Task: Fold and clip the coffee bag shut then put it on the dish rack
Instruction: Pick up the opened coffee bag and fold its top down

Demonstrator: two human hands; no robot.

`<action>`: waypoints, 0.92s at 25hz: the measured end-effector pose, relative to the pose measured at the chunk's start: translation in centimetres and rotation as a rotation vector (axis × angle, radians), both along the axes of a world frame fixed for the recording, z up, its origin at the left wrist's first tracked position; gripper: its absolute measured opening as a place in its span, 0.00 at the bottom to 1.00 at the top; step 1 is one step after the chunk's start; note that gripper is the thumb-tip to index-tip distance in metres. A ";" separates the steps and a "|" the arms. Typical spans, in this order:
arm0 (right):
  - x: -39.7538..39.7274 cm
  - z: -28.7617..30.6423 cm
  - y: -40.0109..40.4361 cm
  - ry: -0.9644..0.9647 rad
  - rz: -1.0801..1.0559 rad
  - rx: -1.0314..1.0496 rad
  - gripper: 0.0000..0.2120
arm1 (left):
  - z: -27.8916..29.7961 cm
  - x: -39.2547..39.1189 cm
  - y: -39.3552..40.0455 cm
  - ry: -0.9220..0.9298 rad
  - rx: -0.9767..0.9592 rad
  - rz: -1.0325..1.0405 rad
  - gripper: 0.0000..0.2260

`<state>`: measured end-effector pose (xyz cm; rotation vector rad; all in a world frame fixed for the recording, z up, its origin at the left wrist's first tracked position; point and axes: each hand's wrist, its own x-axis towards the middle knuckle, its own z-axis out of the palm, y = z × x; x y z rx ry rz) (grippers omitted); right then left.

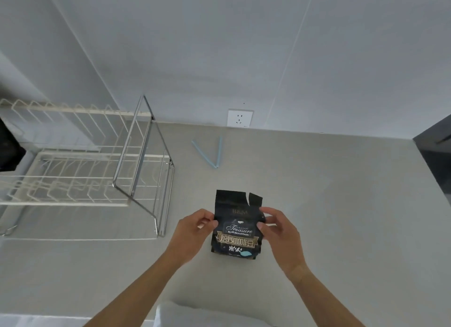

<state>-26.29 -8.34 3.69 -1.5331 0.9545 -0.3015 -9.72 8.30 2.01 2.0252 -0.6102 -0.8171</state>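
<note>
A black coffee bag (238, 225) with gold lettering stands upright on the grey counter, its torn top edge open and unfolded. My left hand (192, 231) pinches the bag's left edge near the middle. My right hand (278, 231) grips its right edge at about the same height. A light blue sealing clip (211, 152) lies spread open in a V on the counter beyond the bag, apart from both hands. The white wire dish rack (80, 160) with a chrome frame stands to the left.
A white wall socket (240, 118) sits just above the counter's back edge. A dark appliance (436, 155) stands at the far right. A dark object (8, 151) is at the left behind the rack.
</note>
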 end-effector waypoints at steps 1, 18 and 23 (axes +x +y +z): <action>-0.8 0.0 0.8 0.007 0.004 -0.023 0.16 | 0.0 -0.8 0.9 0.006 -0.023 0.014 0.04; -3.8 0.8 2.7 0.129 0.228 -0.455 0.05 | 1.0 -3.8 1.9 -0.405 -0.120 -0.093 0.06; -2.4 1.0 3.1 0.094 0.276 -0.493 0.04 | 1.8 -3.5 1.0 -0.671 -0.119 -0.317 0.04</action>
